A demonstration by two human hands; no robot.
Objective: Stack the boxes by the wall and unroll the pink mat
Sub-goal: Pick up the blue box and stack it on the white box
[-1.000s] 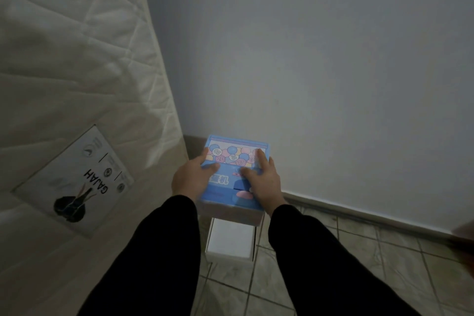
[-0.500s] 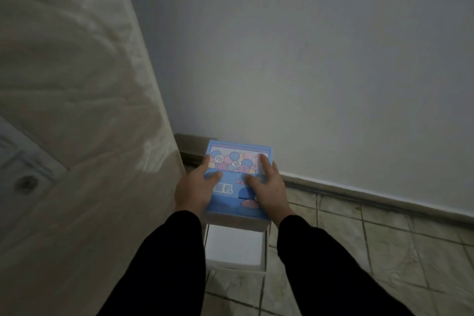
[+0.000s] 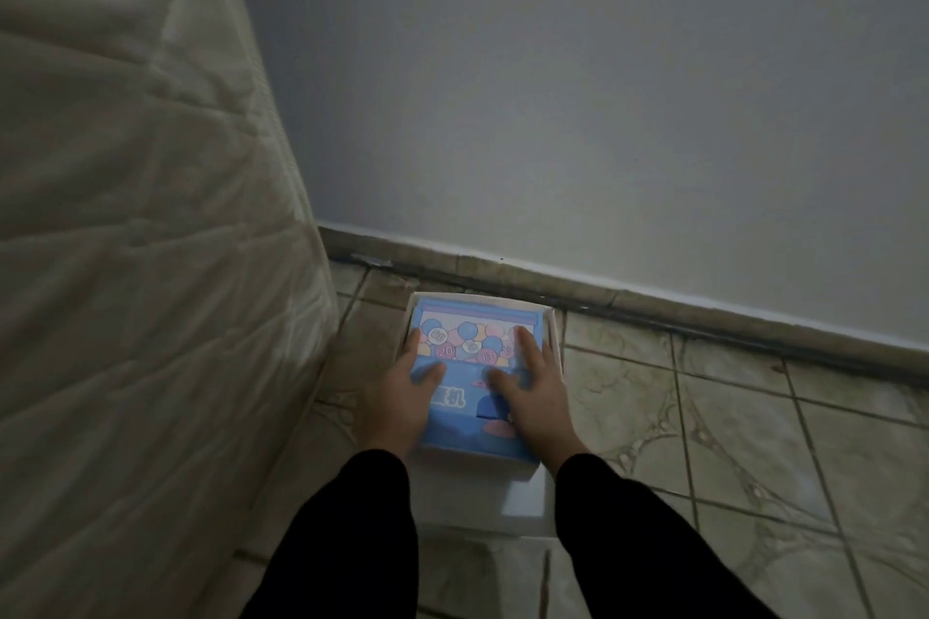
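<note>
A blue box (image 3: 467, 397) printed with pink and blue balloons sits low over a white box (image 3: 523, 500) on the tiled floor, close to the wall's skirting. My left hand (image 3: 399, 400) grips the blue box's left side and my right hand (image 3: 535, 395) grips its right side, thumbs lying on its lid. Only the white box's front part and a thin rim show around the blue one. I cannot tell whether the blue box rests on the white one. No pink mat is in view.
A quilted beige mattress (image 3: 141, 266) leans upright at the left, right beside the boxes. The grey wall (image 3: 603, 91) and brown skirting (image 3: 653, 304) run behind them. Beige floor tiles (image 3: 729, 442) spread to the right.
Both hands have lowered the blue box toward the floor, down over the white box, which now shows a rim around it. The view has tilted downward.
</note>
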